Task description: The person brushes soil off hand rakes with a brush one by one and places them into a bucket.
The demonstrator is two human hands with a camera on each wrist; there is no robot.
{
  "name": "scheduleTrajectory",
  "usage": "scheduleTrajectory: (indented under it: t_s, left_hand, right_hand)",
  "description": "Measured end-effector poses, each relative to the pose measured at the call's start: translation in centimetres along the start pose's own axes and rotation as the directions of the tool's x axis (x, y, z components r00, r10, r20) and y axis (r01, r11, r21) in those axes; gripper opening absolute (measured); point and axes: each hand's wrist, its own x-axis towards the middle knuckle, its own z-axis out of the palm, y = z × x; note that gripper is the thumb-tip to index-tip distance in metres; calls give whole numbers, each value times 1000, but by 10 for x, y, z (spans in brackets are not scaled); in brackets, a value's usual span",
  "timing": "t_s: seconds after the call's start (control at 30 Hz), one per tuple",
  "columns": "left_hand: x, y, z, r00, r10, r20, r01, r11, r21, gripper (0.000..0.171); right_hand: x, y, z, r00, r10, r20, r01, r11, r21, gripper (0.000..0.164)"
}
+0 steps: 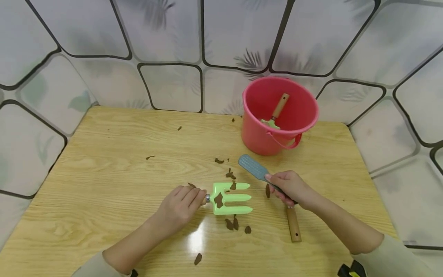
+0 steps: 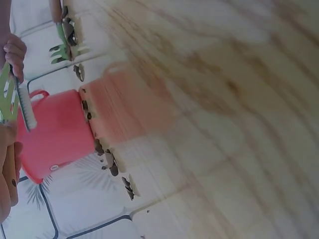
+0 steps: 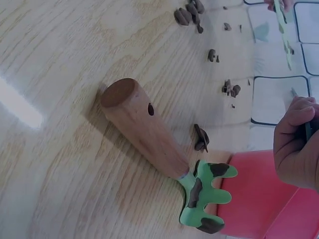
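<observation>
My left hand [image 1: 180,206] grips the wooden handle of a light green garden fork [image 1: 225,211], its three tines pointing right above the table. Brown, dirt-like pieces [image 1: 219,200] stick to the fork. In my right hand [image 1: 290,186] is a small grey brush [image 1: 253,166], held by its dark handle with the head pointing up and left, a little beyond the fork's tines. Below the right hand, a green hand rake [image 3: 149,134] with a wooden handle and brown patches lies on the table; in the head view the hand hides its head.
A pink bucket [image 1: 257,140] stands at the back right, holding another wooden-handled green tool [image 1: 280,105]. Several brown pieces [image 1: 230,224] lie scattered over the wooden table [image 1: 104,173]. A patterned wall [image 1: 169,86] rises behind the table.
</observation>
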Motion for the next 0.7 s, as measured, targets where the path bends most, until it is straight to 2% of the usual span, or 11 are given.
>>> scheduleTrajectory:
  t_s: [0.37,0.7]
  left_hand:
    - [-1,-3,0,997,-19,74,17,999,31,26]
    - [2,-5,4,996,-28,83,23,998,53,30]
  right_hand:
    - [-15,-2,1,998,-49,49,51,998,-35,50]
    - [-31,-6,15,979,-99,179,107,994,-31,53]
